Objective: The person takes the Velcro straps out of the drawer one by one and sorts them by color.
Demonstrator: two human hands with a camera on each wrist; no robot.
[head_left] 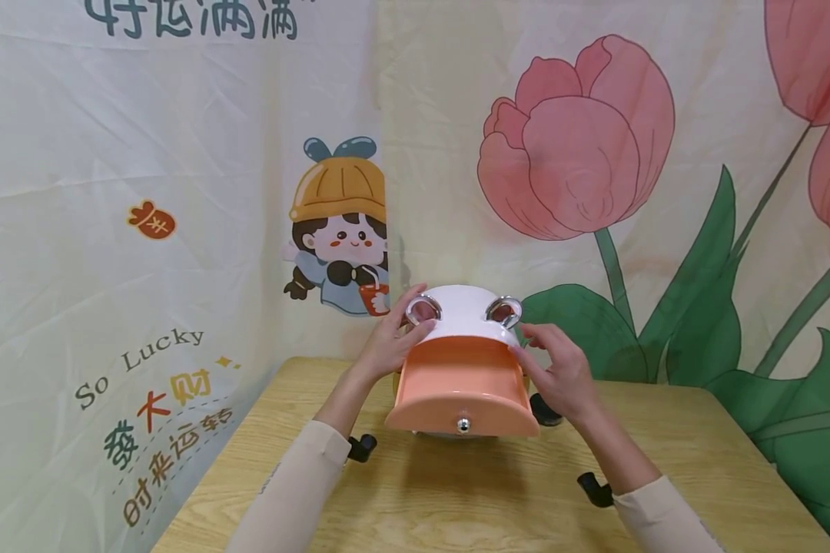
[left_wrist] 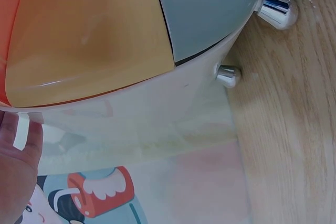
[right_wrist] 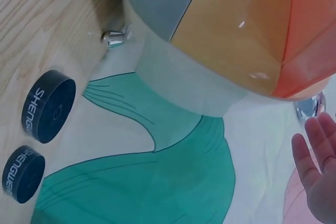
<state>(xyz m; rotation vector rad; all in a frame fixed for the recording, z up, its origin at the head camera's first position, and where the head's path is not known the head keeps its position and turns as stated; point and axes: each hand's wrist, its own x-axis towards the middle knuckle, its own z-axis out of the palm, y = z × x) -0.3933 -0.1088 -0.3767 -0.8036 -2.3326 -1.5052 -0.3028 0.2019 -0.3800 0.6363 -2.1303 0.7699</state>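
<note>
Center frame: left hand (head_left: 386,344) contacts drawer cabinet (head_left: 461,313), likely steadying it — grip cannot be told; right hand (head_left: 562,372) loose, alongside.

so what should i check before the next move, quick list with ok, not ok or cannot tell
1. Left hand touching the box: ok, beside its left ring.
2. Right hand touching the box: cannot tell, though its fingertips are close to the right side.
3. Drawer pushed in: not ok, it is out.
4. Drawer free of contents: ok for the part that shows.
5. Black rolls apart from the box: ok, on the table beside it.
</note>
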